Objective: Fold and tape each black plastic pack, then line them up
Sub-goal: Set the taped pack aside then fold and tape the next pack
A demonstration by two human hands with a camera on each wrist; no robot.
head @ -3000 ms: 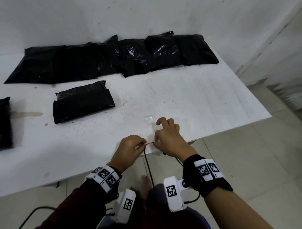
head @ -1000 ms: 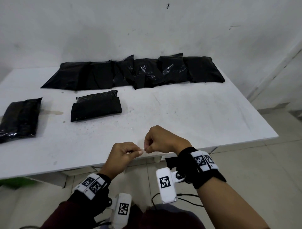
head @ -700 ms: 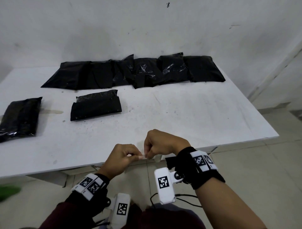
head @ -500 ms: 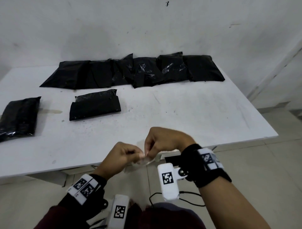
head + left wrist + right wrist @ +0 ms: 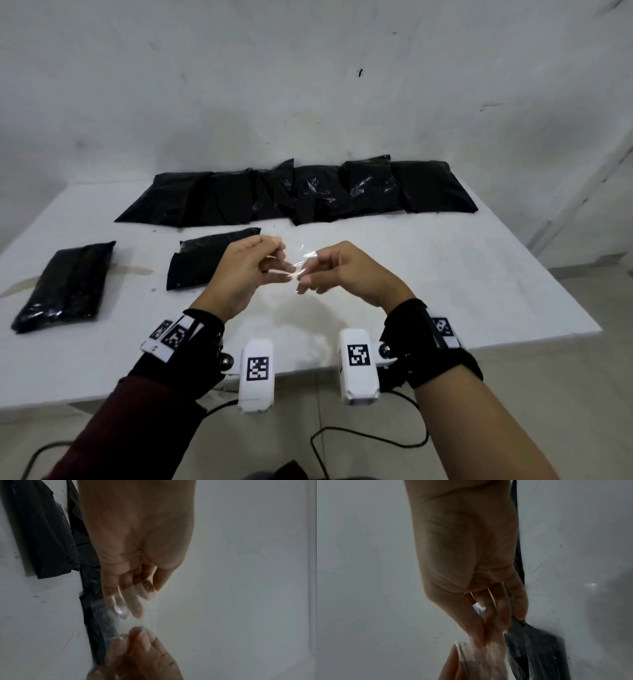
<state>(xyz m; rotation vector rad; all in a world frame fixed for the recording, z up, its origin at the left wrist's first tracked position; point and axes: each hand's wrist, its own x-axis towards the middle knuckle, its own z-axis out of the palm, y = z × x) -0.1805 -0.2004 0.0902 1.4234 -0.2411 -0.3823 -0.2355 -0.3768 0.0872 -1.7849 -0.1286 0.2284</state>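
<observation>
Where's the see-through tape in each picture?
Head: the tape is stretched between the left hand and right hand, above the table.
Left wrist: low centre, between both hands' fingertips.
Right wrist: bottom centre, blurred, beyond the fingers.
Shared landmark: the black packs.

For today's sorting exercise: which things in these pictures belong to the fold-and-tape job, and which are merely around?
Job:
clear tape piece, pinched by left hand and right hand
nearest black pack
far-left pack
back row of packs

Merely around:
white table
floor cable
</observation>
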